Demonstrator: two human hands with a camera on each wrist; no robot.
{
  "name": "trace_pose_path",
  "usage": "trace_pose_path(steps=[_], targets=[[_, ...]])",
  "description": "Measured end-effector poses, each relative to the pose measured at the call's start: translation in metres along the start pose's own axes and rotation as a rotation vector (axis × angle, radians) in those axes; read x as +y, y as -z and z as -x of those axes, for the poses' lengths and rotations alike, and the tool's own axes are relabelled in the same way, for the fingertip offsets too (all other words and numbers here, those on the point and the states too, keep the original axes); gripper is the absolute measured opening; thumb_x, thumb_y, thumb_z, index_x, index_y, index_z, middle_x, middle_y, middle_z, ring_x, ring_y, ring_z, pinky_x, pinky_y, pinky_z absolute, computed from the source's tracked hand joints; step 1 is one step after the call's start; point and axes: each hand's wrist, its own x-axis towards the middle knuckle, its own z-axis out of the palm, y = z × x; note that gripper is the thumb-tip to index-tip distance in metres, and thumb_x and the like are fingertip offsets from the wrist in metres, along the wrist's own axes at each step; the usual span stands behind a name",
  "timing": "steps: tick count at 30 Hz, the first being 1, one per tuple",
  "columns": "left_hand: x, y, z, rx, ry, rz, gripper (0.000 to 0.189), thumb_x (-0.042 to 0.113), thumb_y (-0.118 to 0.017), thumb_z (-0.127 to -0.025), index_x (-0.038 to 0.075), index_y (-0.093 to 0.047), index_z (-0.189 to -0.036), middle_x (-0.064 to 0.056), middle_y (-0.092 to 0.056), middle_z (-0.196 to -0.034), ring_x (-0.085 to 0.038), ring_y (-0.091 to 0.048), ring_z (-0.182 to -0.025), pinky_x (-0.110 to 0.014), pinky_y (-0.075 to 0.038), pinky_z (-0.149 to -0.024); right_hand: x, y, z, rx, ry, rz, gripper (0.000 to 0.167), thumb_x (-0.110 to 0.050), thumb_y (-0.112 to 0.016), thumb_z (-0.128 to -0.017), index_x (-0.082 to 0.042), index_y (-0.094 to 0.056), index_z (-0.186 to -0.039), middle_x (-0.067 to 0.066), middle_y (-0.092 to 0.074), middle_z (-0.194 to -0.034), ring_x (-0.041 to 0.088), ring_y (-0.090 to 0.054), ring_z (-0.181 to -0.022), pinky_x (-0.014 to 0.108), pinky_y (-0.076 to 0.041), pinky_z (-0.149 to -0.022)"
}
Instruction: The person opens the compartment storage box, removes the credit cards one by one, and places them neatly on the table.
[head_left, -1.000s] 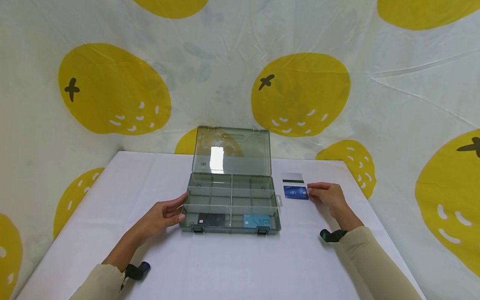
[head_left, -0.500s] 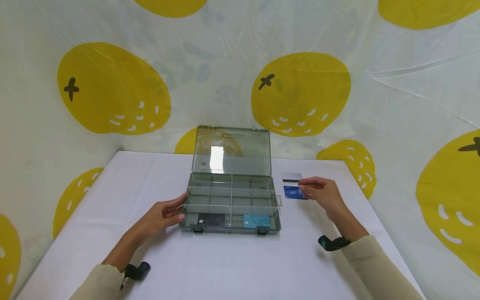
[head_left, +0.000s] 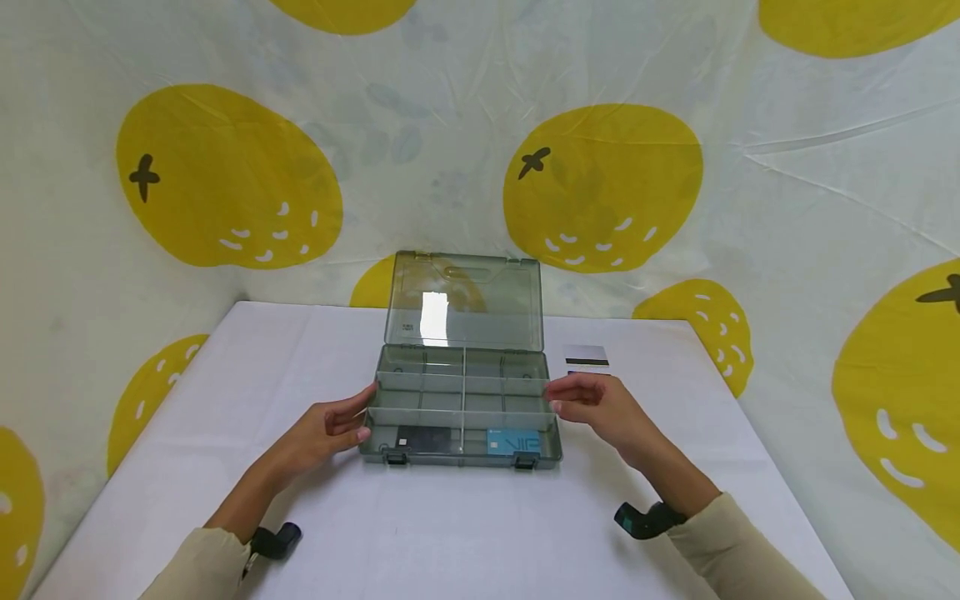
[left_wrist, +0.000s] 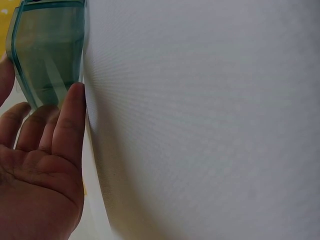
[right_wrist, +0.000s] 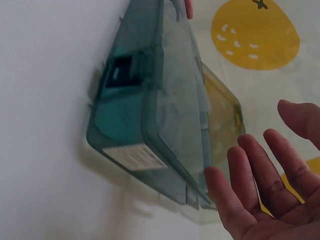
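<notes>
A smoky clear plastic organizer box (head_left: 420,402) stands with its lid (head_left: 480,287) raised. In its front compartments lie a black card (head_left: 423,439) and a light blue card (head_left: 513,442). My left hand (head_left: 322,433) touches the box's left side; the left wrist view has its fingers (left_wrist: 70,125) fairly straight along the plastic. At the box's right side is my right hand (head_left: 596,408), its fingers (right_wrist: 242,175) spread and holding nothing. Beyond that hand, a silver card (head_left: 586,354) with a dark stripe lies on the table. The blue card (head_left: 581,373) before it is mostly hidden by the hand.
A white cloth covers the table (head_left: 450,533). Behind it hangs a curtain (head_left: 442,167) printed with large yellow fruit. A small hanging tab and a label (right_wrist: 135,157) show on the box's right end.
My right hand has moved left from the blue card, passing over it, to the right side of the box. The left hand has stayed against the box, which has not shifted.
</notes>
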Motion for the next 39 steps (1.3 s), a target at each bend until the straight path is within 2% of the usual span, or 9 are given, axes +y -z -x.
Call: trace_pose_path(steps=[3, 8, 13, 18, 25, 32, 39], targets=[[0.0, 0.0, 0.0, 0.002, 0.001, -0.001, 0.078, 0.013, -0.07, -0.104, 0.011, -0.027, -0.169, -0.014, -0.021, -0.176, -0.048, -0.039, -0.153, -0.02, -0.05, -0.112, 0.001, -0.009, 0.002, -0.037, 0.005, -0.017, 0.039, -0.022, -0.076, -0.1, -0.004, -0.07, -0.134, 0.023, -0.071, -0.137, 0.039, -0.07, -0.124, 0.025, -0.06, -0.099], [-0.001, -0.001, 0.0, 0.005, 0.007, 0.001, 0.078, 0.014, -0.071, -0.103, 0.013, -0.029, -0.169, -0.011, -0.023, -0.176, -0.047, -0.04, -0.154, -0.026, -0.05, -0.114, 0.003, -0.021, 0.003, -0.091, -0.008, -0.045, 0.041, -0.026, -0.076, -0.1, -0.005, -0.069, -0.134, 0.022, -0.071, -0.137, 0.04, -0.068, -0.128, 0.035, -0.059, -0.106], [-0.001, -0.001, 0.001, 0.005, 0.003, 0.002, 0.078, 0.014, -0.071, -0.103, 0.013, -0.029, -0.169, -0.01, -0.024, -0.176, -0.047, -0.041, -0.153, -0.028, -0.051, -0.114, 0.005, -0.032, -0.001, -0.131, 0.023, -0.068, 0.041, -0.025, -0.075, -0.101, -0.003, -0.068, -0.136, 0.022, -0.071, -0.137, 0.042, -0.066, -0.131, 0.042, -0.056, -0.112], [0.0, -0.001, 0.001, 0.003, 0.003, 0.0, 0.078, 0.014, -0.071, -0.104, 0.013, -0.028, -0.169, -0.011, -0.023, -0.176, -0.047, -0.039, -0.154, -0.026, -0.05, -0.114, 0.003, -0.043, -0.005, -0.175, 0.036, -0.106, 0.045, -0.024, -0.075, -0.101, -0.001, -0.066, -0.138, 0.022, -0.071, -0.137, 0.041, -0.067, -0.131, 0.039, -0.057, -0.111], [0.001, -0.001, 0.0, 0.001, 0.008, 0.011, 0.079, 0.014, -0.07, -0.104, 0.01, -0.027, -0.169, -0.013, -0.021, -0.176, -0.048, -0.036, -0.155, -0.022, -0.05, -0.112, -0.001, -0.053, -0.009, -0.198, 0.03, -0.15, 0.039, -0.02, -0.075, -0.101, -0.003, -0.069, -0.135, 0.024, -0.071, -0.137, 0.044, -0.065, -0.133, 0.026, -0.059, -0.103], [0.001, 0.0, 0.0, -0.005, -0.005, 0.016, 0.077, 0.013, -0.069, -0.104, 0.01, -0.028, -0.169, -0.014, -0.02, -0.176, -0.049, -0.035, -0.155, -0.028, -0.05, -0.115, -0.002, -0.057, -0.01, -0.203, 0.018, -0.15, 0.047, -0.021, -0.074, -0.102, 0.004, -0.064, -0.139, 0.022, -0.072, -0.136, 0.043, -0.066, -0.131, 0.029, -0.059, -0.104], [0.001, -0.001, 0.0, -0.008, -0.015, 0.044, 0.076, 0.01, -0.069, -0.104, 0.008, -0.028, -0.168, -0.016, -0.02, -0.176, -0.05, -0.036, -0.154, -0.015, -0.048, -0.109, 0.0, -0.062, -0.011, -0.202, -0.011, -0.165, 0.045, -0.022, -0.075, -0.101, 0.002, -0.065, -0.138, 0.016, -0.076, -0.131, 0.041, -0.067, -0.13, 0.033, -0.057, -0.108]])
